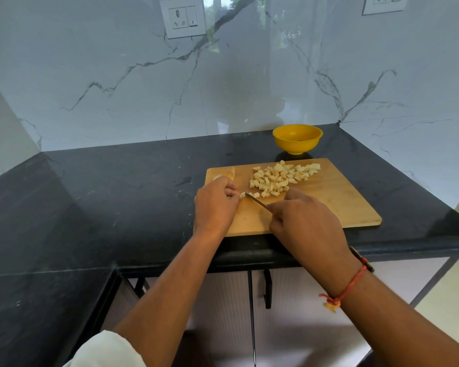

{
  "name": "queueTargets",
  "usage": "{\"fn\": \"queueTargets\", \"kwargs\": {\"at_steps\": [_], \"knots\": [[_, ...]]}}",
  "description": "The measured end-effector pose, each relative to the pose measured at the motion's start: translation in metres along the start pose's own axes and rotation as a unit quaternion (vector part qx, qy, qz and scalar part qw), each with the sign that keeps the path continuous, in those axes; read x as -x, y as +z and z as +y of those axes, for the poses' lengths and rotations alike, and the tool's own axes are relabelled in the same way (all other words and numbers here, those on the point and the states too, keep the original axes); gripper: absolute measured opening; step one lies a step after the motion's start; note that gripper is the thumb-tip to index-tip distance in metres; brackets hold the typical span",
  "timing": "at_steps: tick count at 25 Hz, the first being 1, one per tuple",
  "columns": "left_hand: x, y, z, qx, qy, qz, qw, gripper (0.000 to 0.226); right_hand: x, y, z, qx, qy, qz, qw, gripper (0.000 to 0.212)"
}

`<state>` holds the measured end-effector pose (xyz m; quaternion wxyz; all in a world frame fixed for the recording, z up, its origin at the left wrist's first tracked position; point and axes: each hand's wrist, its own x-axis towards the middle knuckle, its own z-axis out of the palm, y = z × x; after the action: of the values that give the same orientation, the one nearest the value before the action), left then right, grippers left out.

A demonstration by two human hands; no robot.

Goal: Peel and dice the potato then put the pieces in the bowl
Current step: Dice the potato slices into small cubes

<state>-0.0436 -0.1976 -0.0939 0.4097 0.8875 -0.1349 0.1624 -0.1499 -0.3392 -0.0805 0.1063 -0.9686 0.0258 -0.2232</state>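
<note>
Black counter [104, 197], board [342, 200] by front edge. Left grip [216, 205] pinching potato piece [242, 195] just left of knife [255, 199]; right grip [308, 221] closed round handle, blade pointing back-left.

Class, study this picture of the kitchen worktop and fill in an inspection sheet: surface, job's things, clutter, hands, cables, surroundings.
Surface: black stone countertop, carrying a pale wooden cutting board.
Job's things: heap of diced potato pieces on the board; uncut potato chunk at its far left corner; round yellow plastic bowl behind the board, no pieces seen inside.
Clutter: nothing seen.
Hands: left hand pinches a small potato piece beside the blade tip; right hand grips a steel knife.
Cables: nothing seen.
Surroundings: white veined marble wall with two socket plates; cupboard doors below.
</note>
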Motion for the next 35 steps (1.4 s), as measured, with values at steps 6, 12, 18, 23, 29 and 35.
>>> {"fn": "queueTargets", "kwargs": {"at_steps": [6, 12, 18, 23, 29, 35], "knots": [[0.0, 0.0, -0.002, -0.001, 0.005, -0.012, 1.0, 0.013, 0.003, 0.001, -0.007, -0.045, 0.021, 0.051, 0.998, 0.029], [0.001, -0.003, -0.001, 0.003, 0.013, -0.018, 1.0, 0.011, -0.002, 0.011, -0.01, -0.064, 0.017, 0.033, 0.997, 0.023], [0.001, -0.003, -0.001, 0.0, 0.009, -0.014, 1.0, 0.012, -0.011, 0.019, -0.013, -0.048, 0.017, 0.017, 0.999, 0.025], [0.0, -0.003, 0.0, 0.009, -0.016, 0.011, 1.0, 0.014, -0.002, 0.01, -0.007, -0.022, 0.003, 0.001, 1.0, 0.028], [0.0, -0.002, 0.002, 0.002, -0.008, -0.001, 1.0, 0.015, -0.005, 0.003, 0.001, -0.055, 0.02, 0.057, 0.997, 0.029], [-0.002, -0.004, 0.006, -0.019, 0.029, -0.074, 0.997, 0.021, -0.036, 0.021, 0.023, -0.155, 0.071, 0.085, 0.982, 0.031]]}}
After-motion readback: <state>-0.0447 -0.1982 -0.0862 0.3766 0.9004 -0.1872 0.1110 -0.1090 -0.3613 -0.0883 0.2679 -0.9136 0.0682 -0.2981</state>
